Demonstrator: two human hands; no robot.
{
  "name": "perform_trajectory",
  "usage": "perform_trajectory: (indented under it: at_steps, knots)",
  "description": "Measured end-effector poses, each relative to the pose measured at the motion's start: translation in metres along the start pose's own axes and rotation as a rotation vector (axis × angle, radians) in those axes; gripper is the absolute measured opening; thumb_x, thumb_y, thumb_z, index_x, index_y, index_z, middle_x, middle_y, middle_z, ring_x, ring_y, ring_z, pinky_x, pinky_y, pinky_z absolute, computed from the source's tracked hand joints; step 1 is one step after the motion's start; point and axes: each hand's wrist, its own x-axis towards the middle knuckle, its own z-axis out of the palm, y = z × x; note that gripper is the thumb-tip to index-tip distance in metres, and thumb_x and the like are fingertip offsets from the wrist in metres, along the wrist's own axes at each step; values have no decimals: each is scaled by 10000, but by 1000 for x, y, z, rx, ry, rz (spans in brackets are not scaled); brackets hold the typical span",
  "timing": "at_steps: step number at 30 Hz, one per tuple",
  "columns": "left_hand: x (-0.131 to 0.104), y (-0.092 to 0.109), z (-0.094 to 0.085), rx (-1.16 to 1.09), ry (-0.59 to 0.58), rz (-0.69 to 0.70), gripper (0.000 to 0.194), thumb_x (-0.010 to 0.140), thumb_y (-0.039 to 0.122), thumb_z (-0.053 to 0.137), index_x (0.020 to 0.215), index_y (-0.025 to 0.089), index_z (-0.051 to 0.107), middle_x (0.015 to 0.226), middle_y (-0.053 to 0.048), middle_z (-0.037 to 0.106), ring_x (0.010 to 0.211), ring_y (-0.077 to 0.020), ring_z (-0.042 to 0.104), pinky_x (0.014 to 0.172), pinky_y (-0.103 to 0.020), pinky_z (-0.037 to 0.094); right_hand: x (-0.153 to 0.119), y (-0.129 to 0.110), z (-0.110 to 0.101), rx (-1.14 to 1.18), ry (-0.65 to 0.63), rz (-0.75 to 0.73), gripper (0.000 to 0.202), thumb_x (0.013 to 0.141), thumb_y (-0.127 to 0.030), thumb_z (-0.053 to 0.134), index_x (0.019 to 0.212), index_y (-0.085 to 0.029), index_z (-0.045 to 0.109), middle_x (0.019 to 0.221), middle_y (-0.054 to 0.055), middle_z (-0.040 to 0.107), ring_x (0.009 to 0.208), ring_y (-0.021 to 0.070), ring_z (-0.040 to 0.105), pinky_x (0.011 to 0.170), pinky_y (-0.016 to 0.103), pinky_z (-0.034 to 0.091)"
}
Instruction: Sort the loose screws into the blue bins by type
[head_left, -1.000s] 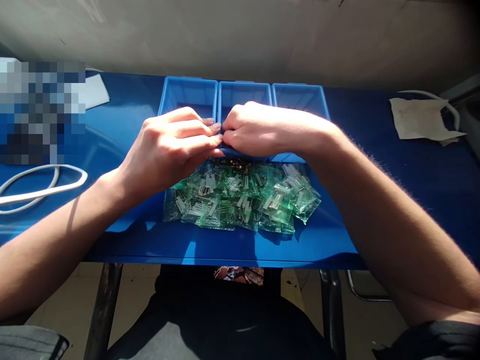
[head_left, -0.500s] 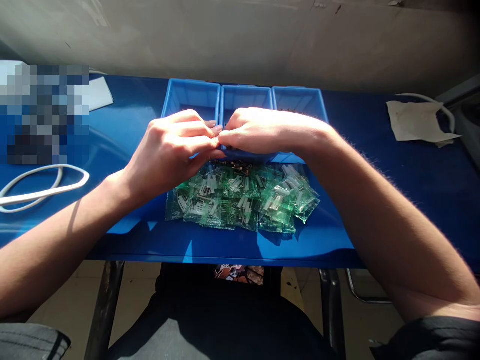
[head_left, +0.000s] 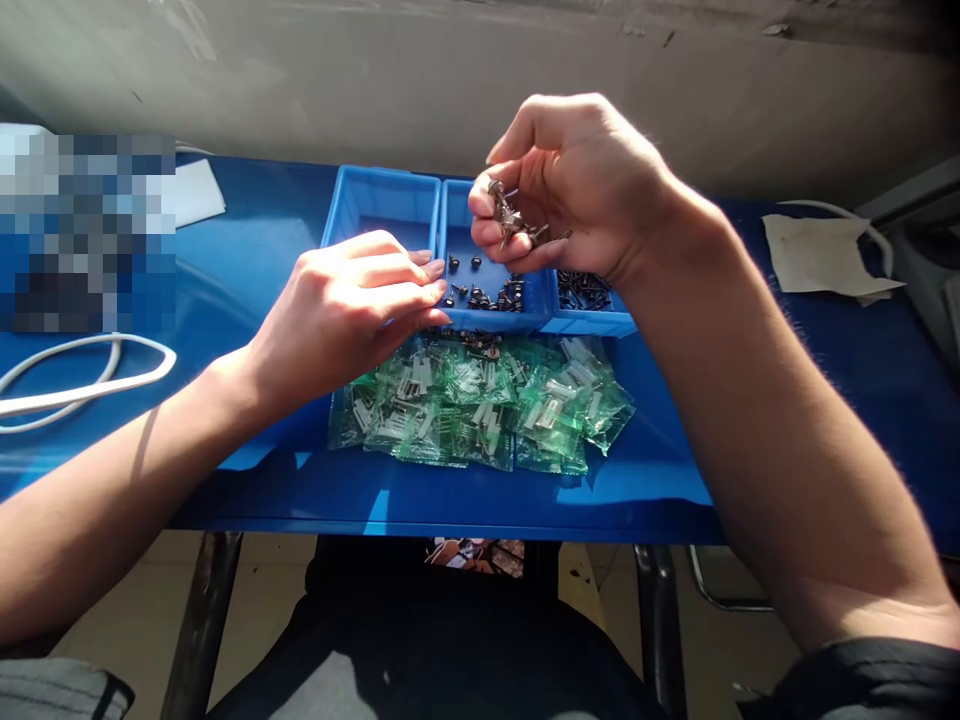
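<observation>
Right hand (head_left: 585, 170) is up in the air over the middle and right bins, palm side facing the camera, fingers curled in toward the palm around a little bunch of metal screws (head_left: 510, 218). So yeah, it's gripping, with a few screws poking out between the fingers. The forearm comes in from the near right and slants up to the far left, wrist a bit higher than the bin rims.

Left hand (head_left: 352, 285) is lower, back of the hand up, fingers pretty straight, bunched together and pointing right, thumb just on the near side of them. The fingertips sit right by the wall between the left bin (head_left: 384, 205) and middle bin (head_left: 495, 320). Can't tell if they're pinching anything. That forearm angles in from the near left, wrist nearly straight.

The middle bin has loose dark screws (head_left: 480, 298), mostly crowded along its near side, a couple farther back. Right bin (head_left: 592, 322) has a heap of thin dark screws (head_left: 583, 290), partly behind the right wrist. Near side of the bins there's a pile of green-tinted clear packets (head_left: 480, 400) with white strips inside, all on a blue table (head_left: 255, 220). White cord (head_left: 90, 391) off to the left.
</observation>
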Motion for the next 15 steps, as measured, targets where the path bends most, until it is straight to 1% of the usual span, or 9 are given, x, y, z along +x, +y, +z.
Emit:
perform_trajectory:
  at_steps: [2,3,4,6,8,9,12,13,15]
  knots:
    - [0,0,0,3,1,-5,149,1099,162,709,1171,249,806,1243,2,856,1149,-231,844,1027,-408,743,-4,-1,-1,82,-32,-33,433,1095,-417,492,735,-200,597,744,6,571,594,104,404,487,218,243]
    - [-1,0,0,10,3,-1,137,1109,177,708,1170,247,808,1242,1,856,1141,-228,845,1024,-404,744,-8,-3,1,20,-13,-46,440,1090,-408,541,706,-198,585,701,-11,546,570,93,378,487,213,253]
    - [-1,1,0,22,5,6,127,1122,191,701,1169,239,809,1233,-2,855,1126,-223,844,1013,-397,746,-13,-6,4,-96,13,-52,439,1073,-388,596,678,-199,571,659,-26,522,543,85,361,481,218,264]
    - [0,1,0,42,12,26,134,1149,207,673,1158,206,806,1189,-13,854,1094,-217,839,986,-391,748,-23,-13,11,-484,33,-43,437,1045,-380,704,661,-205,591,612,-43,503,507,82,371,455,251,263]
    - [1,1,0,48,17,44,159,1164,212,650,1128,181,802,1154,-26,850,1089,-217,828,968,-388,745,-30,-17,18,-844,-6,-89,423,1058,-416,749,700,-210,657,585,-62,475,487,78,349,436,288,218]
    - [1,1,-1,47,14,49,161,1163,212,652,1105,183,799,1135,-28,848,1091,-217,823,965,-384,742,-32,-18,22,-951,-50,-146,400,1069,-422,755,737,-209,692,585,-71,474,488,72,338,442,297,207]
    - [3,1,-3,47,13,69,143,1131,197,701,1010,216,774,1045,-13,835,1054,-209,821,932,-357,732,-34,-14,30,-1035,-213,-330,294,1084,-382,785,856,-197,761,679,-73,588,554,64,395,510,285,266]
    - [4,1,-3,47,15,72,150,1119,185,716,981,224,760,1003,-5,825,1033,-207,822,915,-350,729,-34,-13,32,-1043,-257,-362,264,1074,-366,806,878,-190,778,728,-58,641,586,70,437,537,282,294]
    - [5,1,-4,43,16,76,177,1108,169,728,942,230,738,966,2,817,1014,-216,826,896,-354,726,-37,-13,36,-1062,-294,-401,187,1047,-298,824,904,-179,811,807,-24,711,649,92,504,588,278,330]
